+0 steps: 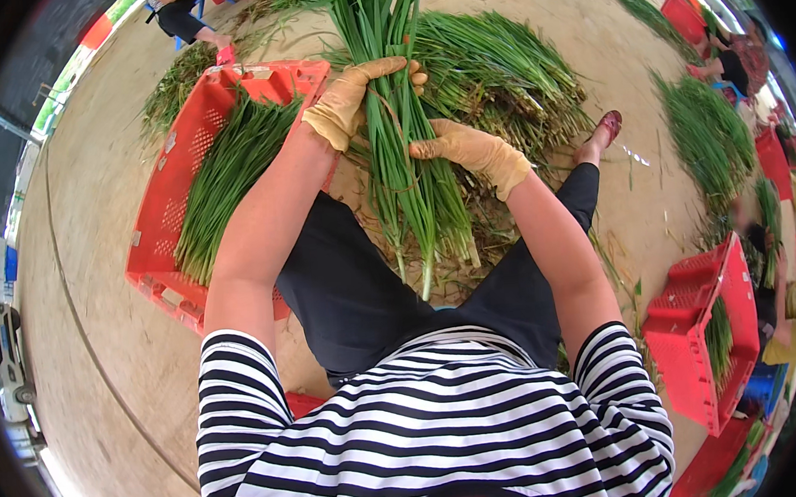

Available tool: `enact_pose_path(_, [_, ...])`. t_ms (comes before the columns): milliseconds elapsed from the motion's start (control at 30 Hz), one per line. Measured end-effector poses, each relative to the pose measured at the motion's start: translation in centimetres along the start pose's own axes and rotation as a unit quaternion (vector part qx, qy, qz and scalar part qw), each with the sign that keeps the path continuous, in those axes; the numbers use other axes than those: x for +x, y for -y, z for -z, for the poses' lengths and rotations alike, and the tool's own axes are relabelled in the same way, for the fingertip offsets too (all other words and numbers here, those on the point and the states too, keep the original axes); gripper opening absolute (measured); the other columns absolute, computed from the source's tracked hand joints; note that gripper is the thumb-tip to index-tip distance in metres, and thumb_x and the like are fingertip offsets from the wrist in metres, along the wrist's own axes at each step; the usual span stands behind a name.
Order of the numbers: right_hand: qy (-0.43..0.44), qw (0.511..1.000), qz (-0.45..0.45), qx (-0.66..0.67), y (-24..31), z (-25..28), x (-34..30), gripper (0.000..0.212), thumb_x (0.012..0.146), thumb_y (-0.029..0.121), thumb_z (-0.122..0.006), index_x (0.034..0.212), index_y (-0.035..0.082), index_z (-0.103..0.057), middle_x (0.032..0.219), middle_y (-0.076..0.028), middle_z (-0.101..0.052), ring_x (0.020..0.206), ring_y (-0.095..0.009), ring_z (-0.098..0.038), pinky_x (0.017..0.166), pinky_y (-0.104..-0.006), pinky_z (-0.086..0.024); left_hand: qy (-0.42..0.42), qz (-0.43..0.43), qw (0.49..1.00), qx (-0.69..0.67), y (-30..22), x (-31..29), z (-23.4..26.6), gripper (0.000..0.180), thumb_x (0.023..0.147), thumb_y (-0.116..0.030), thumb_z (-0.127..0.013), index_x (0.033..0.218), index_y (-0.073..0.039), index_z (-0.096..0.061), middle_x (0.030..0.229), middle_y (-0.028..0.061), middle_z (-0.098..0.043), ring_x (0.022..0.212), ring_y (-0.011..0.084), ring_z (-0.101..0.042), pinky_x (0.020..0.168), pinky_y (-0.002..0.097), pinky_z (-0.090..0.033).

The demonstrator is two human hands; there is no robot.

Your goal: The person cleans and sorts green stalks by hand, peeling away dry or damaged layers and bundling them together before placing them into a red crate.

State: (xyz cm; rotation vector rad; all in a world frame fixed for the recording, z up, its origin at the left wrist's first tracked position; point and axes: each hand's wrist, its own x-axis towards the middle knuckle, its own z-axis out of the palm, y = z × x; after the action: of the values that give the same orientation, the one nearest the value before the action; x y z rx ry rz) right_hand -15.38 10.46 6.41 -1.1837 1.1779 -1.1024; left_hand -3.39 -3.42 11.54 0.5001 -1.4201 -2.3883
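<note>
While the gloved left hand (350,95) wraps its fingers around a bundle of long green stalks (394,163) at twelve o'clock, the gloved right hand (472,149) grips it lower down, fingers partly hidden from me. One red crate (157,214) of stalks sits at ten o'clock, a loose heap (507,61) at one.

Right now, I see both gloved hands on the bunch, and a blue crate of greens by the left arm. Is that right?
Not quite: the crate of greens by the left arm is red, not blue, as the head view shows. The left hand and right hand, both gloved, are on the bunch.
</note>
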Motion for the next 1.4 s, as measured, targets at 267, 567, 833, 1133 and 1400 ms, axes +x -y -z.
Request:
enact_pose_path(267, [-0.148,0.939,0.158,-0.269,1.4,-2.4,-1.7,0.042,0.064,0.028,-0.073,0.1,0.012,-0.059,0.08,0.0,-0.053,0.067,-0.01,-0.051,0.062,-0.0227,-0.044,-0.09,-0.003,0.994,-0.068,0.0,0.2,5.1,0.023,0.081,-0.018,-0.057,0.096,0.0,-0.055,0.09,0.0095,-0.062,0.081,0.0205,-0.061,0.074,0.0336,-0.05])
enact_pose_path(567, [-0.042,0.97,0.155,0.181,1.1,-0.9,0.1,0.017,0.077,0.021,-0.064,0.078,0.006,-0.057,0.065,-0.001,-0.053,0.055,-0.009,-0.049,0.054,-0.0206,-0.042,-0.049,0.017,0.998,-0.038,0.6,0.4,4.6,0.032,0.08,-0.013,-0.058,0.111,-0.004,-0.051,0.088,0.0065,-0.06,0.08,0.0183,-0.06,0.072,0.033,-0.052])
enact_pose_path(833, [0.019,0.758,0.389,0.523,1.7,3.5,-3.6,0.026,0.081,0.021,-0.06,0.066,0.012,-0.041,0.063,0.003,-0.042,0.047,-0.006,-0.035,0.045,-0.0226,-0.032,-0.045,-0.022,0.998,-0.047,0.8,1.1,5.0,0.019,0.079,-0.017,-0.061,0.09,-0.001,-0.059,0.083,0.0082,-0.062,0.074,0.0158,-0.061,0.067,0.0307,-0.052])
enact_pose_path(1133, [-0.145,0.969,0.201,-0.023,1.8,0.2,-6.8,0.018,0.078,0.023,-0.061,0.078,0.005,-0.057,0.061,0.002,-0.05,0.054,-0.009,-0.047,0.051,-0.0218,-0.038,-0.138,-0.024,0.989,-0.051,0.6,1.0,5.2,0.02,0.08,-0.017,-0.059,0.092,-0.001,-0.058,0.084,0.0085,-0.063,0.07,0.0154,-0.06,0.06,0.0301,-0.051])
enact_pose_path(1400, [-0.258,0.897,0.117,-0.34,-1.5,-5.6,-1.1,0.02,0.071,0.019,-0.068,0.085,0.008,-0.058,0.074,-0.002,-0.055,0.059,-0.015,-0.052,0.057,-0.0273,-0.042,-0.14,-0.002,0.989,-0.047,0.6,0.6,4.1,0.021,0.08,-0.019,-0.058,0.092,-0.002,-0.058,0.085,0.0079,-0.063,0.072,0.0159,-0.06,0.064,0.0282,-0.05])
